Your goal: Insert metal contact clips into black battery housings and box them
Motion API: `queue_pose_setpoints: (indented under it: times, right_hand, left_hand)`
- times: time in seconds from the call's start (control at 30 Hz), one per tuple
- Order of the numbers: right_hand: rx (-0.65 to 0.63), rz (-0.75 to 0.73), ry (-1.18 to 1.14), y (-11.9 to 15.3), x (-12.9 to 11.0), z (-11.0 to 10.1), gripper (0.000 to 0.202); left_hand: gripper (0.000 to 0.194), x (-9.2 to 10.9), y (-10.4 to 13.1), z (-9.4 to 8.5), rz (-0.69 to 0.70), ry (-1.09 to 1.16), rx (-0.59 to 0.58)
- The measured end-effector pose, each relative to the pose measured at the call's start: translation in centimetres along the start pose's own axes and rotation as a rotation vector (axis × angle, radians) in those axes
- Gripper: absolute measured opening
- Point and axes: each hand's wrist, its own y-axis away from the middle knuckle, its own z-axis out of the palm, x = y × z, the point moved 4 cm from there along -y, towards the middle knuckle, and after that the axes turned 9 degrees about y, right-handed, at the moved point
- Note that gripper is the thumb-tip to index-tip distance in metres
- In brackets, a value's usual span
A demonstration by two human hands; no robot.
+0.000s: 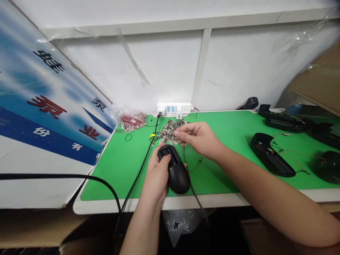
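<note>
A black rounded housing (pixel 179 177) with an open slotted compartment at its upper end is held in my left hand (pixel 158 171), the thumb lying on the compartment. Thin red and dark wires (pixel 196 166) stick out on its right side. Just beyond it, a pile of small silvery metal pieces (pixel 167 131) lies on the green mat (pixel 114 163). My right hand (pixel 192 136) is over the right edge of this pile, thumb and index finger pinched together; whatever is between the fingertips is too small to make out.
A white power strip (pixel 174 109) with plugs stands against the wall, its cables running forward across the mat. At the back left lies a plastic bag of red parts (pixel 131 120). More black housings (pixel 273 156) with wires lie at the right.
</note>
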Motion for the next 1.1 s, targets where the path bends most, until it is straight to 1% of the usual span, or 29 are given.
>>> queue_pose_setpoints:
  times: [0.1, 0.17, 0.27, 0.37, 0.47, 0.53, 0.6, 0.67, 0.77, 0.9, 1.03, 1.1]
  right_hand:
    - [-0.034, -0.128, 0.164, 0.6, -0.3, 1.0, 0.022]
    - [-0.042, -0.231, 0.294, 1.1, -0.7, 1.6, 0.019]
    - [0.013, -0.35, 0.446, 1.6, -1.1, 2.1, 0.017]
    - [0.046, -0.433, 0.502, 1.7, -1.2, 2.4, 0.013]
    - [0.022, -0.497, 0.513, 1.9, -1.0, 2.7, 0.012]
    - [0.028, -0.492, 0.511, 1.9, -0.7, 2.8, 0.014]
    - [0.06, -0.469, 0.508, 2.0, -0.6, 2.6, 0.017]
    - [0.078, -0.468, 0.52, 2.0, -0.6, 2.5, 0.015]
    - [0.038, -0.492, 0.54, 2.1, -0.9, 2.4, 0.01]
    - [-0.006, -0.431, 0.527, 1.7, -0.6, 2.1, 0.01]
    - [-0.075, -0.511, 0.604, 1.5, -0.7, 1.8, 0.009]
    - [-0.083, -0.501, 0.66, 1.4, -0.6, 1.6, 0.006]
  left_hand:
    - [0.044, -0.9, -0.8, -0.4, 0.034, -0.001, -0.058]
    - [0.038, -1.1, -0.8, -0.6, 0.068, -0.024, -0.107]
    - [0.03, -1.3, -0.6, -0.7, 0.083, -0.066, -0.182]
    - [0.024, -1.5, -0.5, -0.7, 0.079, -0.069, -0.196]
    - [0.021, -1.3, -0.4, -0.7, 0.098, -0.074, -0.187]
    - [0.023, -1.2, -0.4, -0.6, 0.114, -0.067, -0.2]
    - [0.024, -1.2, -0.4, -0.5, 0.11, -0.057, -0.207]
    - [0.024, -1.2, -0.4, -0.6, 0.091, -0.045, -0.196]
    - [0.024, -1.3, -0.5, -0.7, 0.057, -0.015, -0.174]
    - [0.028, -1.3, -0.5, -0.8, 0.041, -0.011, -0.157]
    - [0.026, -1.5, -0.5, -0.9, 0.054, -0.036, -0.168]
    - [0.028, -1.5, -0.4, -0.9, 0.049, -0.039, -0.169]
